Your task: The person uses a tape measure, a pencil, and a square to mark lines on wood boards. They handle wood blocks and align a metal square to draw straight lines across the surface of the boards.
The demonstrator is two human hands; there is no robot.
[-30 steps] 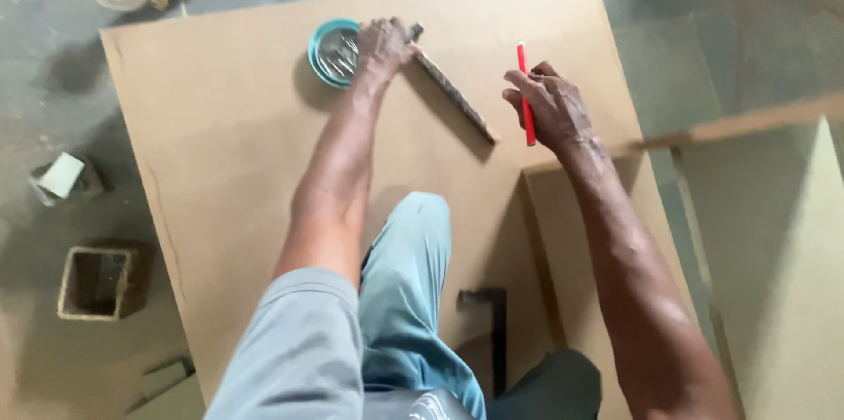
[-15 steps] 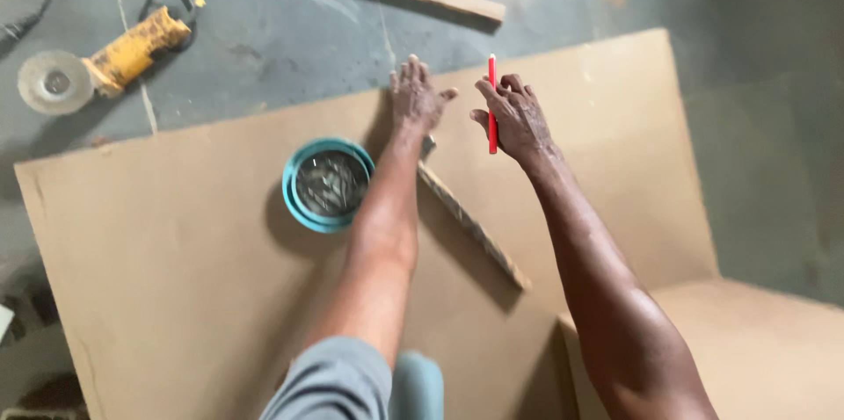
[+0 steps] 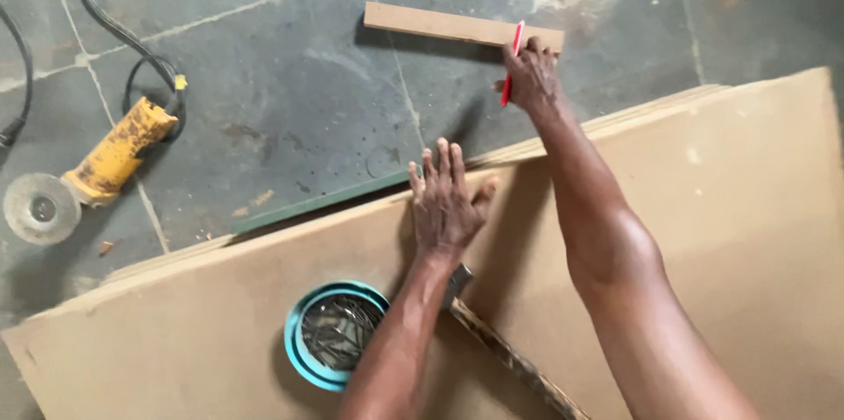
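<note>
A brown fibreboard sheet (image 3: 721,235) lies on the stone floor (image 3: 290,77). The left hand (image 3: 447,205) presses flat, fingers spread, at its edge; the right hand (image 3: 530,77), fingers closed on a red pencil (image 3: 512,58), touches a wood strip (image 3: 440,25) on the floor.

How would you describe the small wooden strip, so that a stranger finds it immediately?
Look past the far edge of the big brown board, onto the grey stone floor. The wooden strip lies there flat, pale, narrow; the right hand, holding a red pencil, touches its end.
</note>
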